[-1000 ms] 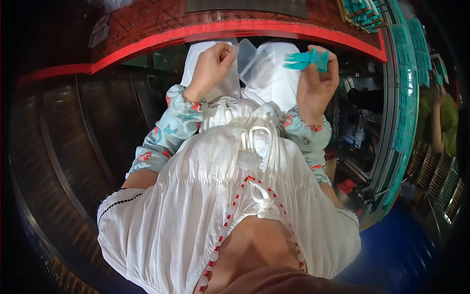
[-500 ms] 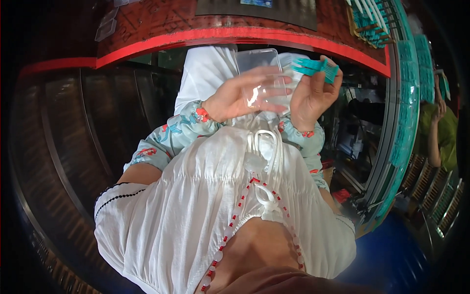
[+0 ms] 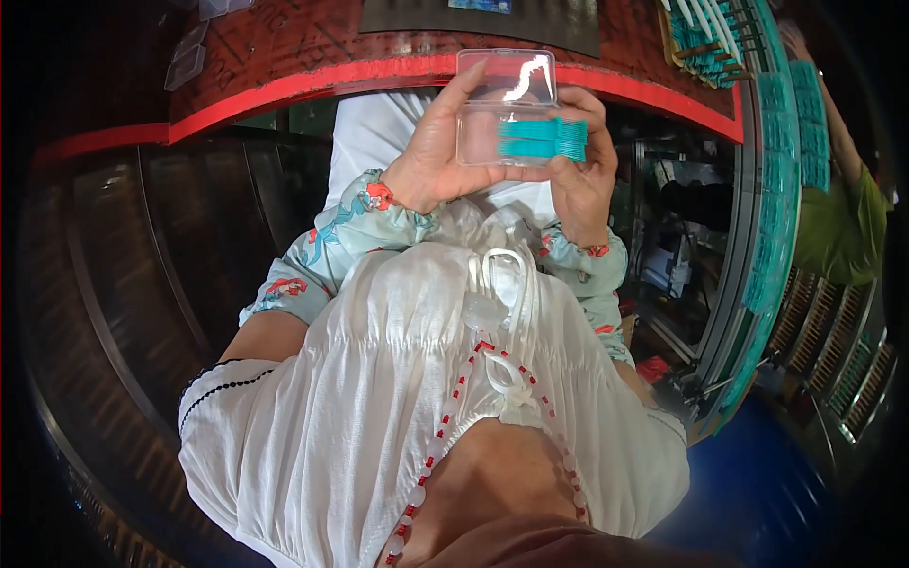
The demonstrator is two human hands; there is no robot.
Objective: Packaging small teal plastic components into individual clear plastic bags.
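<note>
Red table edge [image 3: 284,90] is curving past in front of the person. Left hand [image 3: 436,161] is gripping a clear plastic box [image 3: 505,106] above the lap. Right hand [image 3: 579,180] is pinching teal picks [image 3: 542,140] against it. They are not fully inside yet, and more teal picks [image 3: 705,38] are waiting at the table's far right corner.

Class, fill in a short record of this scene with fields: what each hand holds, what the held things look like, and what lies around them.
left hand: holds the clear box by its left side
right hand: holds the box's right side and teal combs against it
box: clear plastic, flat, rectangular
table: red-edged, above the hands
rack: more teal pieces, upper right
other person: green sleeve, far right
</note>
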